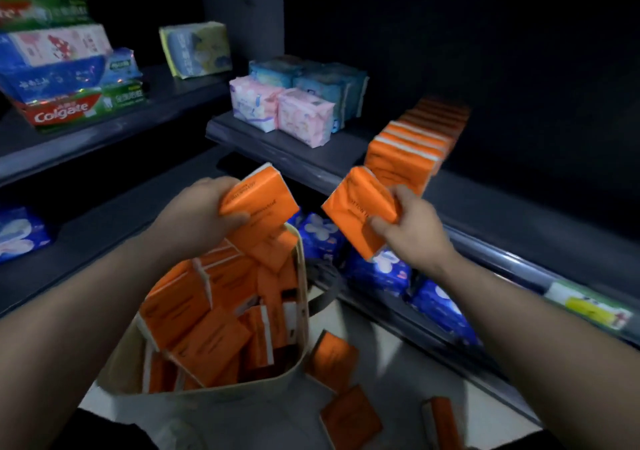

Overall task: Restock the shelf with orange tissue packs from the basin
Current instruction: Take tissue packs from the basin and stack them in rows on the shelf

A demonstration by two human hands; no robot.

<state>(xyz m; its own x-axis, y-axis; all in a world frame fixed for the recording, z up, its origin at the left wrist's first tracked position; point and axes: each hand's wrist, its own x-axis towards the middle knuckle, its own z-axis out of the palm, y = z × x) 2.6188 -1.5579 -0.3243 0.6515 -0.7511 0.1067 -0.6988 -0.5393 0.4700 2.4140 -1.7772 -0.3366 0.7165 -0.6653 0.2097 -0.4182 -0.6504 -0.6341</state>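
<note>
A pale basin (301,311) below me is heaped with several orange tissue packs (207,314). My left hand (194,214) grips one orange pack (259,196) just above the basin's far rim. My right hand (412,227) holds a second orange pack (356,214) tilted in the air, in front of the shelf (346,158). On that shelf a row of orange packs (412,141) runs back into the dark at the right.
Pink and blue packets (298,103) stand on the same shelf to the left of the orange row. Toothpaste boxes (65,103) fill the upper left shelf. Blue packets (381,269) lie on the lower shelf. Three orange packs (349,418) lie on the floor beside the basin.
</note>
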